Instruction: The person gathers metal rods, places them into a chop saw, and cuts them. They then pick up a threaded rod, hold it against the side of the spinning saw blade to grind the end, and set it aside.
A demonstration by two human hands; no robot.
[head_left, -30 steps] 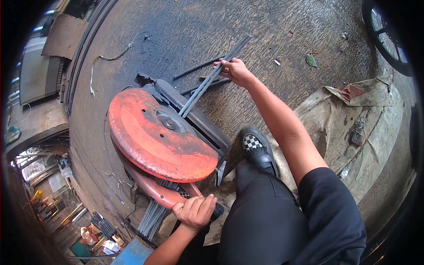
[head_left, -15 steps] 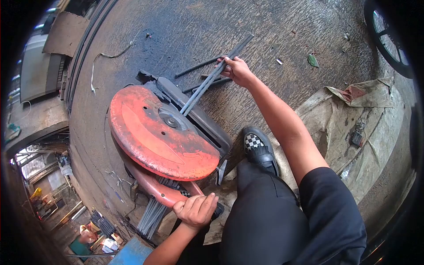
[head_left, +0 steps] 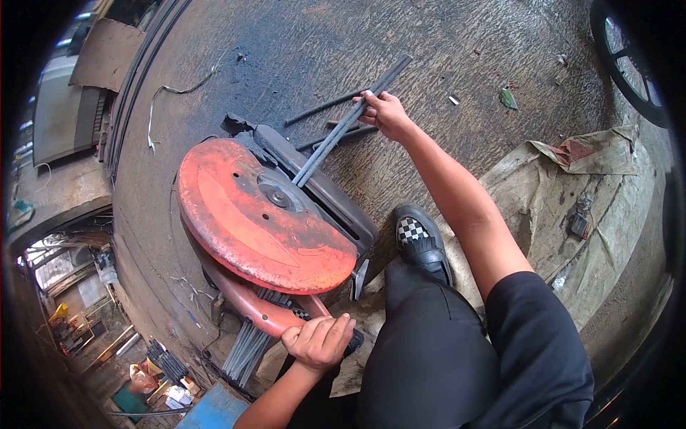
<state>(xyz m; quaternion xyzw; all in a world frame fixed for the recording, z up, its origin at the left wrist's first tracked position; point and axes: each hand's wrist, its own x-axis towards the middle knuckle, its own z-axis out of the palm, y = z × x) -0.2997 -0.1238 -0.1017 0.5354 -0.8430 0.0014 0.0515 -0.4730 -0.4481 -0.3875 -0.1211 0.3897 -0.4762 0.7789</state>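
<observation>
My left hand [head_left: 319, 342] is closed round the end of the red handle [head_left: 264, 312] of a cut-off saw. A worn red guard [head_left: 250, 222] covers most of the saw's disc. My right hand [head_left: 384, 114] pinches two thin grey rods [head_left: 330, 143] between thumb and fingers. Their lower ends reach the saw beside the guard's round hub, where the exact contact is hidden. Beneath and beside these rods, shorter dark rods [head_left: 321, 108] lie on the floor. A long dark metal body [head_left: 314, 175] runs along the saw's far side.
A bundle of grey rods [head_left: 246, 352] lies below the saw. My shoe [head_left: 421, 243] stands right of it. A dirty cloth sheet [head_left: 550, 207] spreads at the right, near a black wheel [head_left: 629, 64]. Black cables [head_left: 132, 93] run along the left, with clutter [head_left: 164, 361] at lower left.
</observation>
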